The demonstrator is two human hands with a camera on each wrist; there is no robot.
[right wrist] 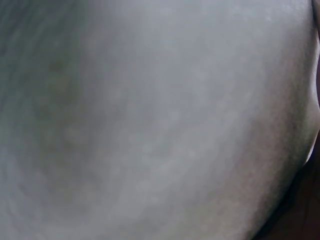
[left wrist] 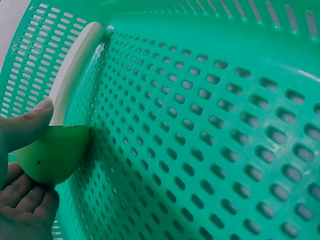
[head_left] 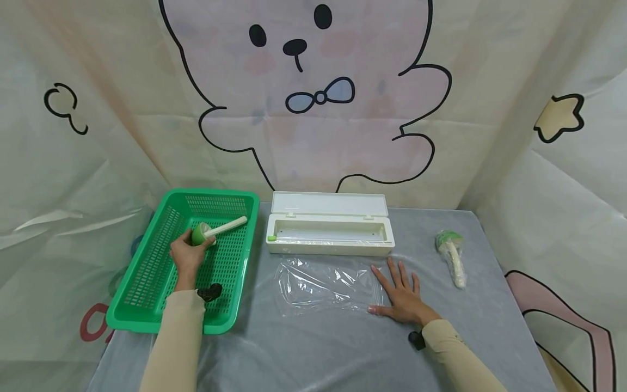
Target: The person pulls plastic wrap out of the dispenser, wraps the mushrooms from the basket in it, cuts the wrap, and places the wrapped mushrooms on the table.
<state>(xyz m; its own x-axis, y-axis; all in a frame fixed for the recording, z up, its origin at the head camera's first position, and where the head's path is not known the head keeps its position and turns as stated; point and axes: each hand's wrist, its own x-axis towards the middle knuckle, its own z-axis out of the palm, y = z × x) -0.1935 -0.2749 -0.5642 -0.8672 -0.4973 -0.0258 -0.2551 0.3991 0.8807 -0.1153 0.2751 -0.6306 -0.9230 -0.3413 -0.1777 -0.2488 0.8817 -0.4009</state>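
No readable brand or label anywhere — only a cartoon bear on the backdrop (head_left: 313, 98). Left hand (head_left: 188, 256) has fingers curled round the green cap of a toy mushroom (head_left: 210, 231) inside the green basket (head_left: 147, 321), cream stem pointing to 2 o'clock, its tip touching the mesh wall. Right hand (head_left: 404, 296) lies flat, fingers spread, on the grey table (head_left: 343, 348) at the right edge of the clear film sheet (head_left: 325, 283); open white dispenser box (head_left: 329, 231) at 12 o'clock of the film, a wrapped mushroom (head_left: 453, 253) at 2 o'clock of the rt hand.
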